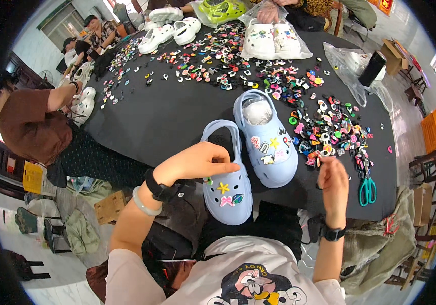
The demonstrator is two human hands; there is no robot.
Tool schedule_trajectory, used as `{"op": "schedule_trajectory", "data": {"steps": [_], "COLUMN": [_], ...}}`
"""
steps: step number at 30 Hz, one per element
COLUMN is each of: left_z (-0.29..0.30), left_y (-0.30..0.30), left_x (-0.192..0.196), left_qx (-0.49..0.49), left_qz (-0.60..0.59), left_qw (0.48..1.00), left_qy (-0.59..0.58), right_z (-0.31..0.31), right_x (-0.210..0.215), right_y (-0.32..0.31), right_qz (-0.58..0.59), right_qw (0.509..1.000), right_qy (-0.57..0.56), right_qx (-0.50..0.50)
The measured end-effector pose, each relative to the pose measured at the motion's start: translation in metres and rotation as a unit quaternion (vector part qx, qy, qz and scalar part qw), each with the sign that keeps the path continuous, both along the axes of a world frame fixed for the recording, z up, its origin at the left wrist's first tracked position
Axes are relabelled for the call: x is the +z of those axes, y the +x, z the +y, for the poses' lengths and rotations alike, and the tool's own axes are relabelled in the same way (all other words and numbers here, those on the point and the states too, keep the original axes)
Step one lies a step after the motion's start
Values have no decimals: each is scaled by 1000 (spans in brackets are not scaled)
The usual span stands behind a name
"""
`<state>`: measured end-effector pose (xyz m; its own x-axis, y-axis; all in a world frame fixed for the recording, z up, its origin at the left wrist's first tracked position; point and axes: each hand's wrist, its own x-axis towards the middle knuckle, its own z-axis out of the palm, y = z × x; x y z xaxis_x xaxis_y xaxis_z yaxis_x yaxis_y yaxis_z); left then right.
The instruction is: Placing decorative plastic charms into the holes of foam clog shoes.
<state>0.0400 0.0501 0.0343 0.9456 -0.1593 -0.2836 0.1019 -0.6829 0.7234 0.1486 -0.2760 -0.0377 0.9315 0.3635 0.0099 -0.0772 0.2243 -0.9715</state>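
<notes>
A light blue clog [230, 203] lies at the table's near edge, with a yellow starfish charm, a pink bow and a planet charm on its front. My left hand [203, 162] grips it at the foot opening, the fingers partly hidden inside. Beside it to the right is the matching light blue clog [274, 170], carrying several charms on its front and wrapped stuffing [257, 113] in its opening. My right hand [334, 183] is at the near edge of a heap of colourful shoe charms [332, 127], fingers bent together. Whatever they pinch is hidden.
Teal-handled scissors [367, 191] lie right of my right hand. More loose charms [203, 61] spread across the dark table [147, 117]. White clogs [157, 38] stand at the back, near bagged white clogs [273, 43] touched by another person's hand. A black bottle [373, 68] lies on plastic; co-workers sit left.
</notes>
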Motion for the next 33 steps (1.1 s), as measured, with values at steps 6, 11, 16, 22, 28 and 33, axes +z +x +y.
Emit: {"op": "schedule_trajectory", "data": {"steps": [6, 11, 16, 22, 28, 33], "left_z": [4, 4, 9, 2, -1, -7], "left_y": [-3, 22, 48, 52, 45, 45], "left_x": [-18, -8, -33, -23, -39, -28], "left_qx": [-57, -172, -300, -369, -331, -328], "left_qz": [0, 95, 263, 431, 431, 414], "left_qw": [998, 974, 917, 814, 837, 849], "left_qy": [11, 110, -23, -126, -71, -30], "right_z": [46, 81, 98, 99, 91, 90], "right_x": [6, 11, -3, -13, -12, -10], "right_y": [-75, -96, -100, -106, -116, -115], "right_qz": [-125, -289, -261, -260, -295, -307], "right_qw": [957, 891, 896, 906, 899, 880], "right_qy": [-177, -289, -295, -261, -258, -288], "right_qx": [194, 199, 203, 207, 195, 221]}}
